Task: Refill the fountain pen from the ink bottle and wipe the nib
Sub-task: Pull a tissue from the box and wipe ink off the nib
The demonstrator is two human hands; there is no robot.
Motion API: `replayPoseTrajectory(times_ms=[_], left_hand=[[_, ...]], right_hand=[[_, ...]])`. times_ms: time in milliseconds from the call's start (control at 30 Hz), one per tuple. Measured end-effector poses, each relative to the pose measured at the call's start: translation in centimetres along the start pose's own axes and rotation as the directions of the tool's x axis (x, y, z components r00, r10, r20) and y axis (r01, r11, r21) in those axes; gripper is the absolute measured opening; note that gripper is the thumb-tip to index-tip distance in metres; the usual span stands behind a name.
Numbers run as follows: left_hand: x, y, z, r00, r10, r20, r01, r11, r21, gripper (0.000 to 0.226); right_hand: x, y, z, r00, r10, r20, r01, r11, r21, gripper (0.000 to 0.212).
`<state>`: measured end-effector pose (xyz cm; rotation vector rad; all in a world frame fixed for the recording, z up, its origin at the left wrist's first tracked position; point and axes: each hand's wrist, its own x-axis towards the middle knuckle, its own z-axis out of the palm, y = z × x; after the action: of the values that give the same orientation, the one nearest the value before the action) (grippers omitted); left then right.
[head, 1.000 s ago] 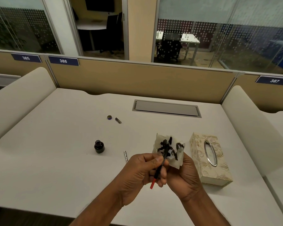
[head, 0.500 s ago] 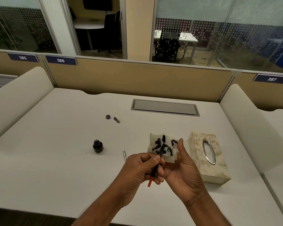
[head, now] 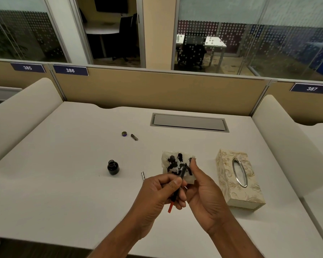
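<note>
My left hand (head: 157, 194) grips a thin black fountain pen section (head: 181, 175) with a red end sticking out below my fingers. Its nib points up and rests against a white tissue (head: 172, 162) blotched with black ink. My right hand (head: 203, 189) holds that tissue up behind the nib, thumb on its right edge. The small open ink bottle (head: 113, 167) stands on the desk to the left of my hands. Its cap (head: 124, 134) lies farther back, beside a short metal pen part (head: 134, 137). Another metal pen piece (head: 143, 175) lies just left of my left hand.
A patterned tissue box (head: 229, 183) with an oval metal-rimmed slot sits to the right of my hands. A grey cable hatch (head: 189, 122) is set into the white desk (head: 63, 183) at the back. Cushioned dividers flank the desk on both sides.
The nib has slid down and right across the tissue. My right hand has opened out behind the tissue, thumb now on its edge. More of the inked tissue shows.
</note>
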<state>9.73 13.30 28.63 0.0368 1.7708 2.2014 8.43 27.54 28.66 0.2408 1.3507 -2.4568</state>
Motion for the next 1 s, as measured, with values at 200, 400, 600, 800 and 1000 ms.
replayPoseTrajectory(times_ms=[200,400,600,800,1000], left_hand=[[0.2,-0.2,0.5,0.999,0.0,-0.044,-0.001,1.0,-0.016,0.028],[0.1,-0.5,0.9,0.996,0.045,-0.081,-0.044,0.999,0.014,0.025],[0.3,-0.5,1.3,0.992,0.044,-0.115,-0.041,0.999,0.028,0.024],[0.4,-0.7,1.6,0.994,0.022,-0.105,-0.02,1.0,0.012,0.026],[0.5,-0.6,1.6,0.996,0.013,-0.09,-0.015,1.0,-0.027,0.028]], right_hand=[[-0.1,0.0,0.2,0.999,-0.016,-0.029,0.015,0.999,-0.028,0.055],[-0.4,-0.1,0.1,0.999,-0.047,-0.002,0.047,0.999,-0.024,0.055],[-0.3,-0.2,-0.3,0.999,-0.027,0.02,0.027,1.0,-0.009,0.068],[0.2,-1.2,-1.3,0.992,0.048,0.115,-0.062,0.991,0.118,0.062],[0.5,-1.8,-1.7,0.973,0.086,0.212,-0.113,0.987,0.115,0.037]])
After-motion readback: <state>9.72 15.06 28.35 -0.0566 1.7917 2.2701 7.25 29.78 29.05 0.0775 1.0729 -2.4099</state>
